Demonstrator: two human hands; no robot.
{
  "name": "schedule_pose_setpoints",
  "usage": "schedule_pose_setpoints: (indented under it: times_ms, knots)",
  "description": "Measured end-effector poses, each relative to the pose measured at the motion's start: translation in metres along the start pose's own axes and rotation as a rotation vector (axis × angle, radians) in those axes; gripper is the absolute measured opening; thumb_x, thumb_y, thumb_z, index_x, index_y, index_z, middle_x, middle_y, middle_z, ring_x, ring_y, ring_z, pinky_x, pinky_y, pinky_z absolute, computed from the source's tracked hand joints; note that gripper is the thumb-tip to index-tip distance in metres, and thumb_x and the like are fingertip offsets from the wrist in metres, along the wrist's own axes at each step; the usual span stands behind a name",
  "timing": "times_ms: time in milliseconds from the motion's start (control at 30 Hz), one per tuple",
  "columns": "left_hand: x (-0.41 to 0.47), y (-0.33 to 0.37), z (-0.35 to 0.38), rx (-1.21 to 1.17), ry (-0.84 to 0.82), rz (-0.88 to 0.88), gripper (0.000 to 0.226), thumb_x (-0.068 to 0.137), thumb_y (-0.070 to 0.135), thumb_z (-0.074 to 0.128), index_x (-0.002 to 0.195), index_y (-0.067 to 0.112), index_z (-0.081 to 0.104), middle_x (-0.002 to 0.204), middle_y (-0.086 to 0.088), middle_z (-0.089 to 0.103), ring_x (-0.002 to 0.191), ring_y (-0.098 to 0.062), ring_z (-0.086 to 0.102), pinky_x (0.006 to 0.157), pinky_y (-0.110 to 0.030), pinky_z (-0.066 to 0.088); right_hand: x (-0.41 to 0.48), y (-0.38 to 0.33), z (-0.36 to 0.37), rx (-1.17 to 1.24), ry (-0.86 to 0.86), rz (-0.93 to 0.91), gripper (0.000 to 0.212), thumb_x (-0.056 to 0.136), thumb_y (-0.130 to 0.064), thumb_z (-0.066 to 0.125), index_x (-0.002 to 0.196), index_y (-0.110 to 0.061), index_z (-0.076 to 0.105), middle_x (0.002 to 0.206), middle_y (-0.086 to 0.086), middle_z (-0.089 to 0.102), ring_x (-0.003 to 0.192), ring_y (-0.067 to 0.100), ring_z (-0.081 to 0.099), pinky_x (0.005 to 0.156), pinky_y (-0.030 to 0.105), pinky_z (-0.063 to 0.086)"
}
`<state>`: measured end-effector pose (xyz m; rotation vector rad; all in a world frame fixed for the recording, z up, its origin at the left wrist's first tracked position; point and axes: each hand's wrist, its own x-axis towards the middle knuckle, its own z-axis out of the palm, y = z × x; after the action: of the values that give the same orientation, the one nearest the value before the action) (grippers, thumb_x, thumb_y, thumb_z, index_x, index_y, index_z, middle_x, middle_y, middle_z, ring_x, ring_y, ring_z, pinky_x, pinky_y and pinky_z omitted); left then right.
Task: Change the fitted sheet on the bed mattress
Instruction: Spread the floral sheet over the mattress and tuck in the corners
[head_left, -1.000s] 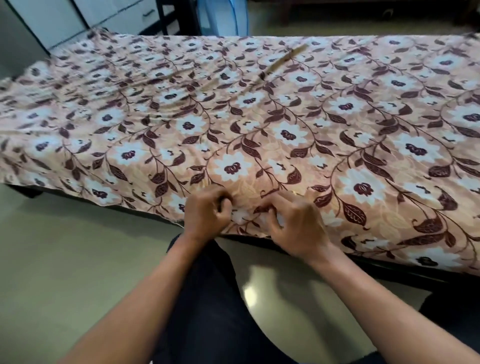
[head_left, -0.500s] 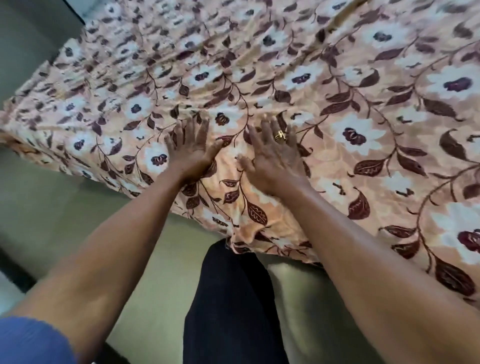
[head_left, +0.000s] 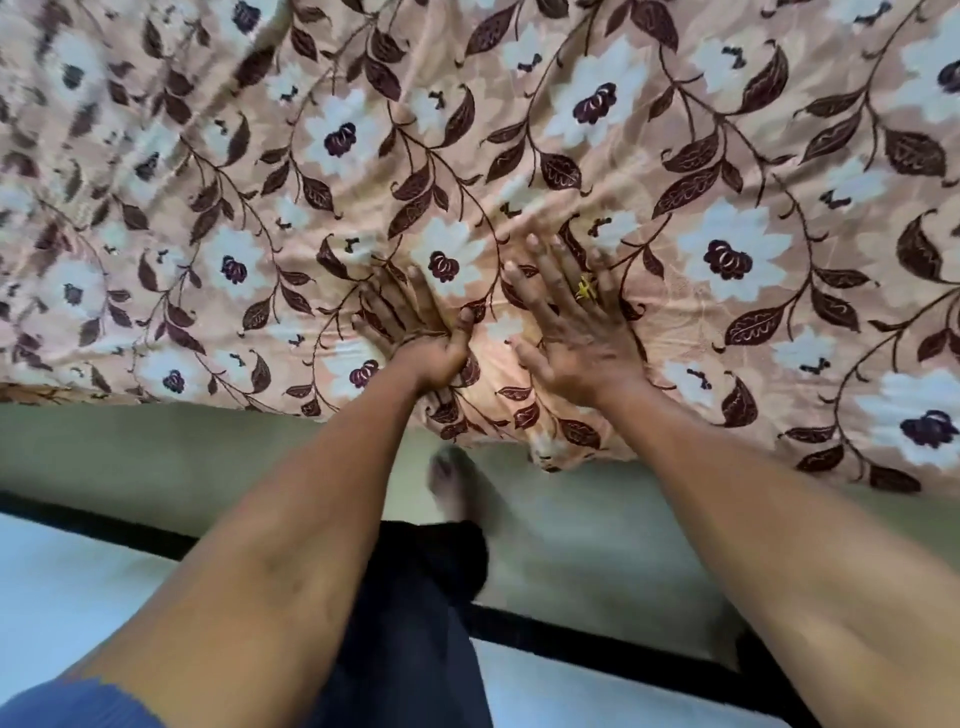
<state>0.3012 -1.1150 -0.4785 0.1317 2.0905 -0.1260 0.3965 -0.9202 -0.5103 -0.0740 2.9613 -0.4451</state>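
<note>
Since half a second ago I see both hands pushed a little farther onto the floral sheet (head_left: 727, 156), and the view has tipped lower, so a bare foot (head_left: 452, 483) now shows. The left hand (head_left: 415, 338) and the right hand (head_left: 576, 332), which wears a gold ring (head_left: 586, 288), lie flat with fingers spread, pressing the sheet. It is spread over the bed, its near edge hanging down the side.

Pale green floor (head_left: 156, 457) runs across the middle, smooth with a soft sheen. One bare foot (head_left: 457, 486) is planted on it, blurred, toes pointing away. A dark trouser leg (head_left: 415, 623) comes down to that foot. A black band (head_left: 597, 652) crosses the floor's near edge, with a pale blue-white surface (head_left: 67, 587) on its near side. A blue sleeve (head_left: 78, 706) sits in the bottom left corner.
</note>
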Motion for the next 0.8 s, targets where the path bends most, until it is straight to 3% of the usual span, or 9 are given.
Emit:
schedule_pose_setpoints:
  times_ms: [200, 300, 367, 433, 500, 600, 633, 700, 800]
  knots:
    - [0.018, -0.016, 0.0, -0.083, -0.116, 0.06, 0.083, 0.104, 0.063, 0.007, 0.147, 0.008, 0.051, 0.153, -0.025, 0.044, 0.147, -0.038, 0.036, 0.125, -0.043, 0.022, 0.003, -0.002, 0.005, -0.044, -0.064, 0.036, 0.079, 0.097, -0.066, 0.022, 0.164, -0.033, 0.0, 0.172, 0.006, -0.012, 0.159, 0.026, -0.007, 0.126, 0.057, 0.011]
    - [0.012, -0.023, -0.007, -0.143, -0.17, 0.086, 0.08, 0.104, 0.064, 0.02, 0.145, 0.003, 0.052, 0.15, -0.027, 0.048, 0.142, -0.039, 0.043, 0.12, -0.046, 0.032, 0.001, -0.025, -0.004, -0.008, -0.046, 0.228, 0.071, 0.101, -0.06, 0.027, 0.164, -0.037, 0.006, 0.173, 0.001, -0.006, 0.159, 0.024, -0.002, 0.127, 0.054, 0.008]
    - [-0.005, -0.033, -0.003, 0.006, 0.004, 0.122, 0.089, 0.101, 0.07, 0.017, 0.152, 0.0, 0.039, 0.161, -0.033, 0.023, 0.153, -0.042, 0.019, 0.125, -0.059, 0.011, -0.012, -0.06, -0.008, 0.187, 0.237, 0.539, 0.066, 0.099, -0.039, 0.052, 0.159, -0.027, 0.029, 0.17, 0.007, 0.018, 0.158, 0.027, 0.016, 0.127, 0.051, 0.014]
    - [-0.034, -0.039, 0.0, 0.128, 0.313, 0.286, 0.087, 0.097, 0.07, 0.022, 0.163, 0.015, 0.008, 0.166, -0.024, -0.019, 0.153, -0.037, -0.022, 0.117, -0.059, -0.022, -0.046, -0.105, 0.0, 0.338, 0.717, 1.007, 0.053, 0.095, -0.017, 0.06, 0.145, -0.01, 0.049, 0.155, 0.018, 0.044, 0.146, 0.034, 0.039, 0.122, 0.044, 0.028]
    - [-0.049, -0.044, 0.004, 0.258, 0.485, 0.609, 0.077, 0.099, 0.059, 0.036, 0.164, 0.031, 0.004, 0.168, -0.014, -0.02, 0.155, -0.031, -0.021, 0.12, -0.057, -0.014, -0.083, -0.151, 0.026, 0.397, 1.021, 1.534, 0.039, 0.094, -0.007, 0.06, 0.132, 0.0, 0.059, 0.137, 0.02, 0.058, 0.129, 0.034, 0.053, 0.113, 0.04, 0.039]
    - [-0.056, -0.059, 0.018, 0.694, 0.394, 1.056, 0.079, 0.095, 0.051, 0.051, 0.162, 0.04, 0.01, 0.169, -0.014, -0.016, 0.155, -0.039, -0.016, 0.117, -0.074, 0.004, -0.099, -0.214, 0.078, 1.045, 1.024, 2.348, 0.046, 0.091, -0.029, 0.062, 0.132, -0.009, 0.061, 0.129, 0.017, 0.065, 0.118, 0.034, 0.062, 0.1, 0.041, 0.048]
    - [-0.054, -0.069, 0.024, 0.8, 0.342, 1.124, 0.083, 0.091, 0.049, 0.057, 0.161, 0.042, 0.014, 0.169, -0.016, -0.016, 0.154, -0.043, -0.016, 0.114, -0.077, 0.007, -0.09, -0.23, 0.087, 1.403, 0.974, 2.403, 0.041, 0.092, -0.039, 0.063, 0.127, -0.017, 0.065, 0.126, 0.011, 0.069, 0.111, 0.029, 0.066, 0.091, 0.037, 0.051]
    - [-0.047, -0.095, 0.026, 0.941, 0.287, 1.15, 0.081, 0.082, 0.046, 0.067, 0.156, 0.042, 0.035, 0.169, -0.019, -0.01, 0.153, -0.049, -0.011, 0.111, -0.08, 0.01, -0.057, -0.25, 0.096, 2.031, 0.924, 2.163, 0.025, 0.096, -0.044, 0.063, 0.106, -0.022, 0.071, 0.103, 0.0, 0.077, 0.088, 0.018, 0.07, 0.074, 0.032, 0.053]
    - [-0.033, -0.131, 0.025, 1.104, 0.334, 1.233, 0.071, 0.081, 0.034, 0.07, 0.149, 0.025, 0.052, 0.17, -0.018, 0.001, 0.154, -0.049, -0.002, 0.109, -0.082, 0.012, -0.013, -0.258, 0.114, 2.001, 0.96, 2.063, 0.021, 0.097, -0.034, 0.065, 0.096, -0.015, 0.072, 0.089, 0.002, 0.076, 0.084, 0.023, 0.071, 0.071, 0.032, 0.054]
